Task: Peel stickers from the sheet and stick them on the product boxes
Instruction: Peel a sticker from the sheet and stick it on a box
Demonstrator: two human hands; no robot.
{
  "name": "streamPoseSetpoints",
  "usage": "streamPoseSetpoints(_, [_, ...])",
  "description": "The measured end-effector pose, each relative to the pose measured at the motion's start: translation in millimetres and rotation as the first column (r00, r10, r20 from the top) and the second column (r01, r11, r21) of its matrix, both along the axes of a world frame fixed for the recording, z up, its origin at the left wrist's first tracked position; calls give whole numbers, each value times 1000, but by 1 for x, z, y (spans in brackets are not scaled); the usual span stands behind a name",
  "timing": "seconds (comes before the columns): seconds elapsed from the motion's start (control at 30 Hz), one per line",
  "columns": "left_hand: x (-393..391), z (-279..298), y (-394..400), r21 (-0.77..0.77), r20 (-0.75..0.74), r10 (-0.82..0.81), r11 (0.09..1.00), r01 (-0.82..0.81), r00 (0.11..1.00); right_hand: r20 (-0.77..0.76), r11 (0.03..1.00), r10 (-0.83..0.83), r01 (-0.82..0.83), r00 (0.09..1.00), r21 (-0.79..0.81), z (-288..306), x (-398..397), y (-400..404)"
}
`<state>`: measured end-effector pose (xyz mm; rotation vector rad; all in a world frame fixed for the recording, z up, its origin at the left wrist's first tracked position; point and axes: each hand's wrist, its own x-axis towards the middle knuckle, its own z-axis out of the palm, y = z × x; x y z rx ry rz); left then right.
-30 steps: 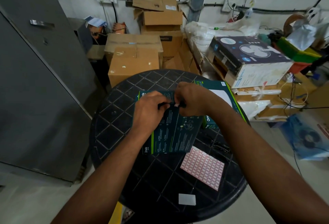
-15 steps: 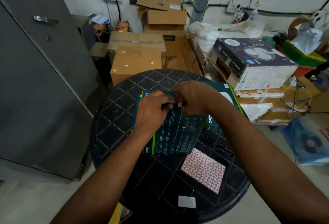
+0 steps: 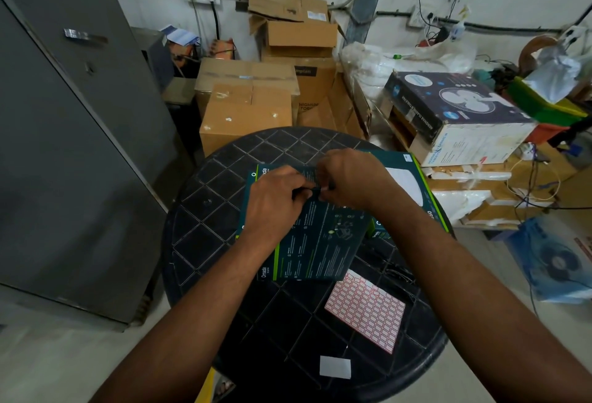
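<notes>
My left hand (image 3: 275, 207) and right hand (image 3: 349, 178) meet mid-frame over the box (image 3: 323, 242), fingers curled; what each grip pinches cannot be told.

Single head-worn wide-angle view, facing forward and down, close over round black table (image 3: 205, 242)

Both hands (image 3: 315, 192) together, fingers (image 3: 303, 185) curled.

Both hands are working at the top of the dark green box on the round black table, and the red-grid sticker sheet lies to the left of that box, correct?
Not quite: in the head view the sticker sheet lies at the box's near right corner, not left. Both hands do work at its top on the table.
</notes>
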<state>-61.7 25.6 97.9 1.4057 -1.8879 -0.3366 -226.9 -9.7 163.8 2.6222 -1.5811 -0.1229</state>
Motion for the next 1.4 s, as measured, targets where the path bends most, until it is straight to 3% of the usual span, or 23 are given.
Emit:
streamPoseSetpoints(0.17, [1,1,-1,9,9,-1,1000,1,1000,93,989,-147,144,985,29,-1,-1,-4])
streamPoseSetpoints(0.3, [3,0,1,7,13,-9,1000,9,1000,308,920,-266,146,913,363,7,-14,-16])
streamPoseSetpoints(0.4, [3,-3,4,-5,17,-10,1000,10,1000,475,850,-394,117,787,513,3,-26,-27])
streamPoseSetpoints(0.47, [3,-5,5,-13,21,-15,1000,16,1000,560,847,-438,114,704,519,-4,-30,-31])
streamPoseSetpoints(0.53, [3,-6,6,-25,8,-25,999,25,1000,602,898,-381,126,702,422,-14,-34,-30])
streamPoseSetpoints(0.63, [3,-6,8,-26,6,-22,999,22,1000,698,985,-171,110,696,132,-30,-36,-10])
streamPoseSetpoints(0.7, [3,-6,9,-35,7,-20,999,20,1000,742,997,-9,66,671,-48,-40,-36,13])
streamPoseSetpoints(0.8, [3,-8,10,-47,13,-26,999,27,1000,692,973,175,-15,700,-231,-56,-34,37])
streamPoseSetpoints(1.0, [2,-9,12,-50,-14,-30,998,29,999,659,940,214,33,721,-341,-75,-32,39])
streamPoseSetpoints(1.23, [3,-16,12,-87,-57,-53,995,48,997,725,961,130,94,676,-260,-73,-28,36])
streamPoseSetpoints(1.4, [2,-17,7,-136,-63,-79,988,70,995,694,928,146,146,705,-343,-83,-25,37])
